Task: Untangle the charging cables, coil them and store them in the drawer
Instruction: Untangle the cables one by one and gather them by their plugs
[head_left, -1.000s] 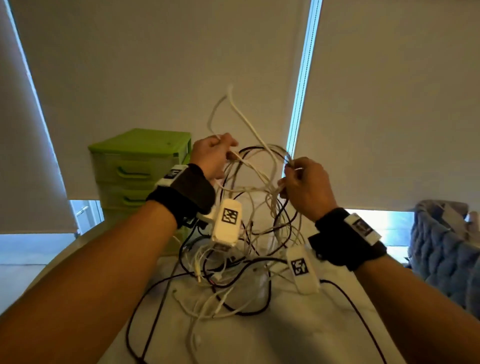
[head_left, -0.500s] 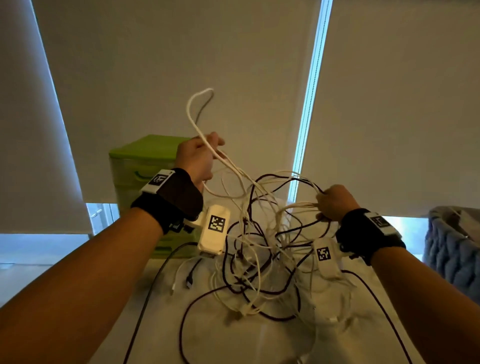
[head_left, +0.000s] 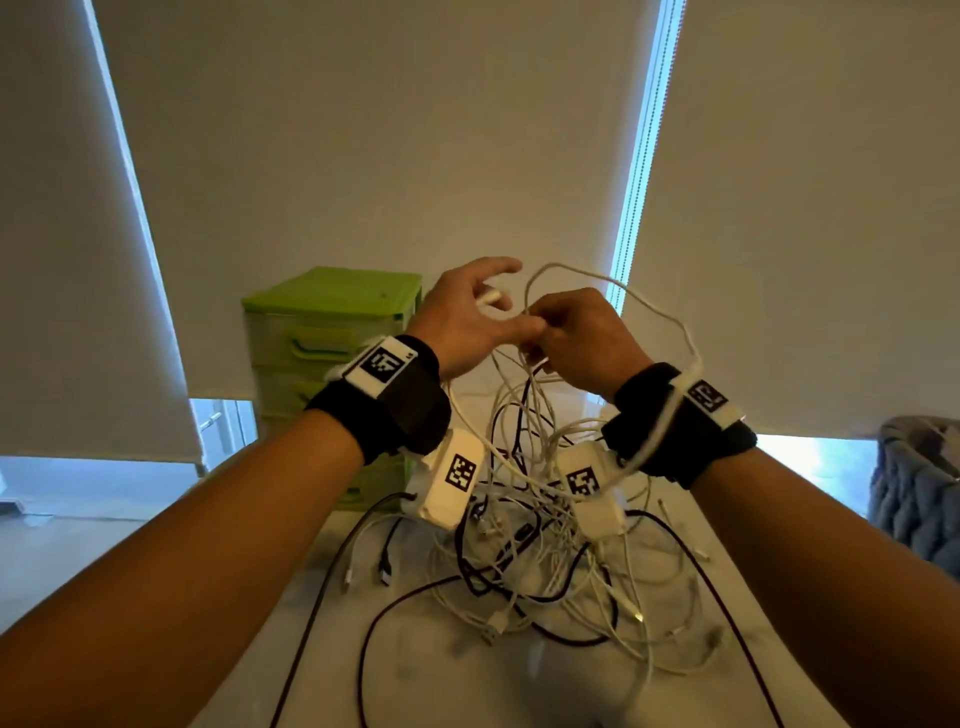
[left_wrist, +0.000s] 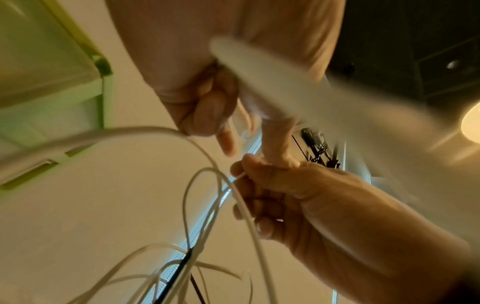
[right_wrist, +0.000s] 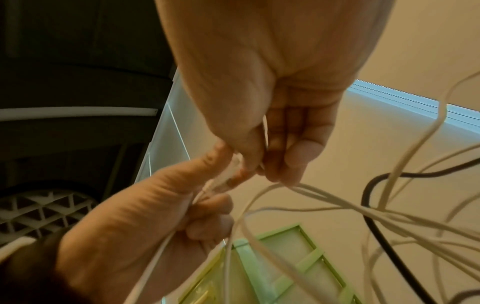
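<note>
A tangle of white and black charging cables (head_left: 540, 545) lies on the pale table (head_left: 467, 686), with several strands lifted up to my hands. My left hand (head_left: 498, 306) and right hand (head_left: 540, 338) meet above the pile, thumbs touching. The left hand (right_wrist: 155, 216) pinches the white connector (right_wrist: 230, 172) of one white cable, its index finger stretched out. Curled fingers of the right hand (left_wrist: 272, 185) pinch white strands right beside it. A loop of that white cable (head_left: 649, 306) arcs up and drapes over my right wrist. The green drawer unit (head_left: 322, 332) stands behind the left hand, its drawers closed.
Loose plug ends and black leads (head_left: 384, 566) trail toward the table's front edge. A grey knitted seat or basket (head_left: 914, 493) stands at the right. Roller blinds (head_left: 363, 156) hang close behind the table and the drawer unit.
The left hand came down from holding a white cable high, and the right hand rose from the tangle's right side. Both now meet above the pile, and the cable loop has fallen over my right wrist.
</note>
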